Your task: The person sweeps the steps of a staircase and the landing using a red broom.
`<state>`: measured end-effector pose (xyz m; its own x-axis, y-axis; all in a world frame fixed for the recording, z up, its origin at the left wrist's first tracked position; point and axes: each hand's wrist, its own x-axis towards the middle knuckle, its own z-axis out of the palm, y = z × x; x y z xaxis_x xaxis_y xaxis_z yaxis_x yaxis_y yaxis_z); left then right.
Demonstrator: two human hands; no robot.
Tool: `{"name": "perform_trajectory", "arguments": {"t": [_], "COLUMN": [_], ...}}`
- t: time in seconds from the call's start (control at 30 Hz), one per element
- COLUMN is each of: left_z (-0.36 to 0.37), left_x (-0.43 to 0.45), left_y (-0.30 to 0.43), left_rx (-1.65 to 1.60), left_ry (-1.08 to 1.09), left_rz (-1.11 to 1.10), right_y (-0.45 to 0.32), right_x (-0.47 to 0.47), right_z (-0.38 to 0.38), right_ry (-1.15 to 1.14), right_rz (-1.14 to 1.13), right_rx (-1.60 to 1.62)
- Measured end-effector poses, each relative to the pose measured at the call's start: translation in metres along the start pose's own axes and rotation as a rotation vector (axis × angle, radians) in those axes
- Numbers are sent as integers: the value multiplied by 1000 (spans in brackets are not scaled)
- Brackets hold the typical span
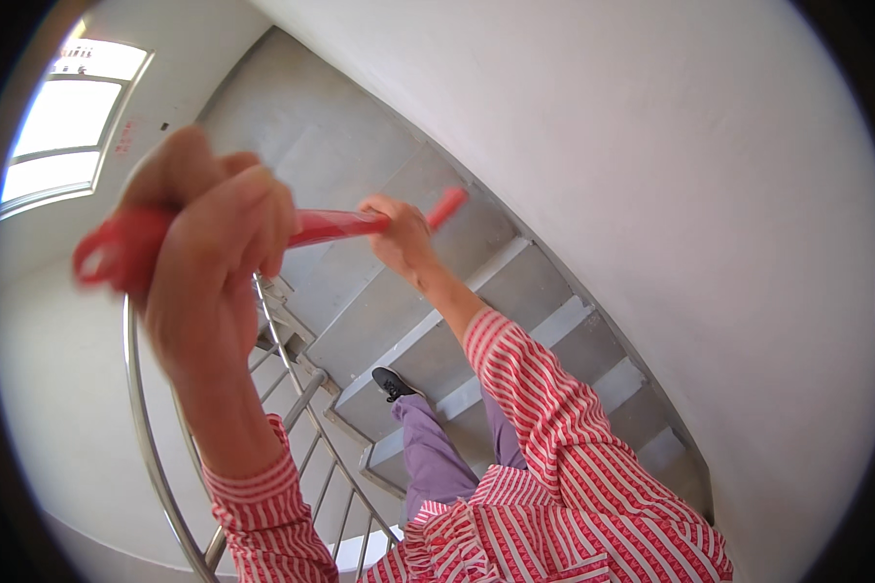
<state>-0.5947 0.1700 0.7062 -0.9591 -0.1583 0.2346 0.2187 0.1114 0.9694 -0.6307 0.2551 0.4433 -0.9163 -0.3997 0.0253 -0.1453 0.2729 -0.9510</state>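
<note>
Both my hands grip a red pole [333, 226], a tool handle with a hanging loop at its near end. My left hand [211, 218], close to the camera and slightly blurred, is wrapped around the thick red grip just behind that loop. Farther along the shaft, my right hand [401, 237] closes around it. A short red length [449, 208] shows beyond the right hand, at a different angle from the rest. No tool head can be made out. The pole is held in the air above the grey stairs [379, 306].
A steel railing [142, 408] runs along the left side of the stairs. On the right rises a white wall [671, 182]. My black shoe [394, 382] is on a step. Past the steps lies a grey landing [313, 109], with a window [73, 116] at upper left.
</note>
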Motion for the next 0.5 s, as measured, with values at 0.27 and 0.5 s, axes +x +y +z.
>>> {"name": "perform_trajectory", "arguments": {"t": [0.27, 0.5], "left_z": [18, 46], "left_x": [-18, -57], "left_y": [-67, -36], "left_rx": [-127, 429], "left_ry": [94, -53], "left_rz": [-149, 193], "right_y": [70, 42], "right_x": [5, 39], "right_z": [-18, 27], "right_ry": [-115, 7], "right_rz": [110, -261], "right_rx": [-169, 164]}}
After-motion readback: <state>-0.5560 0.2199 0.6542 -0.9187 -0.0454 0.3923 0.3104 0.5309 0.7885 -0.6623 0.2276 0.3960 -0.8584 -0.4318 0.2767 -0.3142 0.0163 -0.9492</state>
